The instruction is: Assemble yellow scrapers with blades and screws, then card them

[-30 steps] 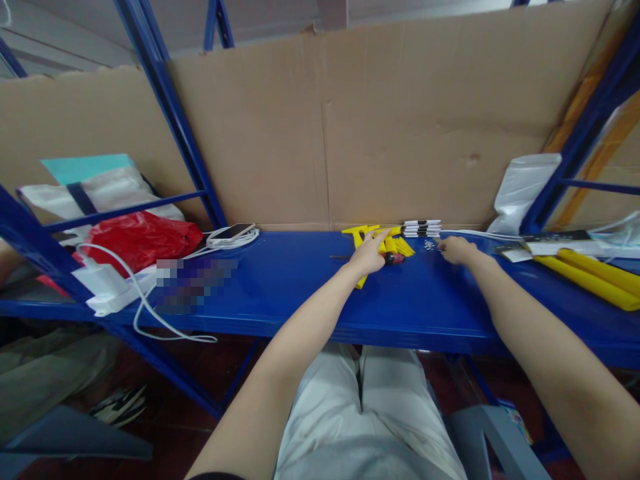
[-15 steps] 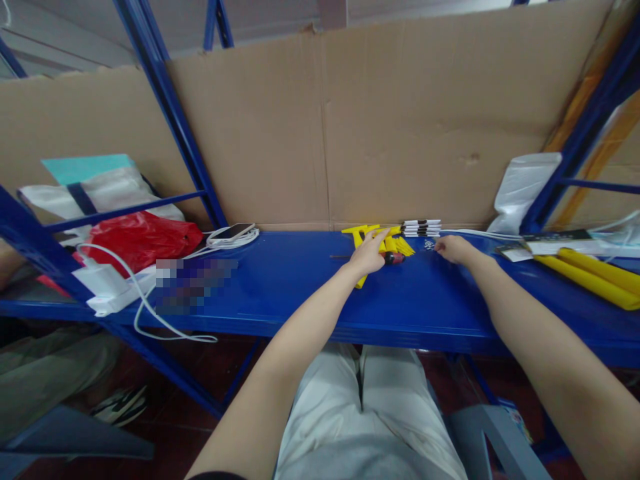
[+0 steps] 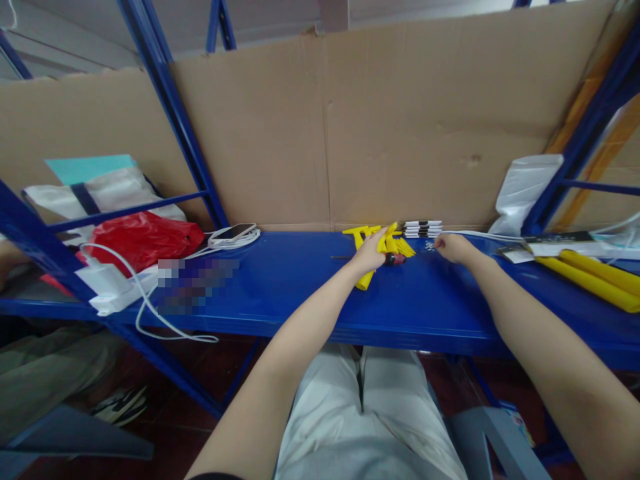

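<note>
My left hand (image 3: pixel 371 255) is closed around a yellow plastic piece (image 3: pixel 365 281), one end showing below the palm and the other past the fingertips. Under and beside this hand lies a screwdriver (image 3: pixel 395 259) with a red and black handle, its thin shaft pointing left. More yellow plastic pieces (image 3: pixel 403 248) lie in a group just beyond the hand. My right hand (image 3: pixel 453 249) rests on the blue tabletop with its fingers pinched together; whatever is in them is hidden. Small silvery bits (image 3: pixel 429 245), perhaps screws, are scattered by its fingertips.
White bundles with black bands (image 3: pixel 423 229) lie against the cardboard wall (image 3: pixel 400 120). At right are yellow tubes (image 3: pixel 595 277) and a white pouch (image 3: pixel 525 190). A phone (image 3: pixel 235 233), a red bag (image 3: pixel 147 237) and a power strip (image 3: pixel 117 299) lie left. Another person sits at far left.
The yellow piece in my left hand has tilted, showing more above the fingers and below the palm. My left fingers have curled in around it. My right hand has barely moved.
</note>
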A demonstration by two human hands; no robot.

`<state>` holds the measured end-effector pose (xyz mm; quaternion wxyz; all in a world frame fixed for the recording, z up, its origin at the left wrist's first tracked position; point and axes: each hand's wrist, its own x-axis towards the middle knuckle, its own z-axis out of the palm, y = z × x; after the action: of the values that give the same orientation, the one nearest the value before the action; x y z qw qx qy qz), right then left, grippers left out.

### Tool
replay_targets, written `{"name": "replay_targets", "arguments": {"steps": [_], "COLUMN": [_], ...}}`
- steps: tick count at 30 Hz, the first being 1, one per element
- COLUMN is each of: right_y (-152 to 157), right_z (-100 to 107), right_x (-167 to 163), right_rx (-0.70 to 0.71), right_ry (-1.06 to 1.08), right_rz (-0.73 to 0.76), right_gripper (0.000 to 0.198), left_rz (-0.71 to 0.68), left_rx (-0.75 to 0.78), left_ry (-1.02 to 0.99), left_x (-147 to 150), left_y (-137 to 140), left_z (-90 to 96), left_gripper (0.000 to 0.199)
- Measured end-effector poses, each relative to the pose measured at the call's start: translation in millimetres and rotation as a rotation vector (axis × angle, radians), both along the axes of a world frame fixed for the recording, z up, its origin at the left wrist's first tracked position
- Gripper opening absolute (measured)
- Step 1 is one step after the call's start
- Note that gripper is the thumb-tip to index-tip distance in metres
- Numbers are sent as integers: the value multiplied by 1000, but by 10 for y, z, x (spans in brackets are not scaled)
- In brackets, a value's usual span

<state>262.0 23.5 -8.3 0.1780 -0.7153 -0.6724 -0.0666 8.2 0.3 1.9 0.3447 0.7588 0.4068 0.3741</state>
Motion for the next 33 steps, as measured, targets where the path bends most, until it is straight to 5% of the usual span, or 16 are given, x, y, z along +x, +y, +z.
{"name": "replay_targets", "arguments": {"steps": [8, 15, 33], "right_y": [-58, -178, -199], "right_z": [95, 173, 149], "right_x": [-316, -661, -769], "right_rx": [271, 303, 239], "right_ry": [587, 918, 928], "right_rz": [261, 434, 461], "right_gripper": [9, 25, 34], "left_rz": [-186, -317, -395], "left_rx": [-423, -530, -522], "left_ry": [-361, -340, -307], "left_x": [23, -6, -39], "left_y": [-4, -38, 20], "left_z": [70, 99, 50], "left_gripper": [93, 90, 91]}}
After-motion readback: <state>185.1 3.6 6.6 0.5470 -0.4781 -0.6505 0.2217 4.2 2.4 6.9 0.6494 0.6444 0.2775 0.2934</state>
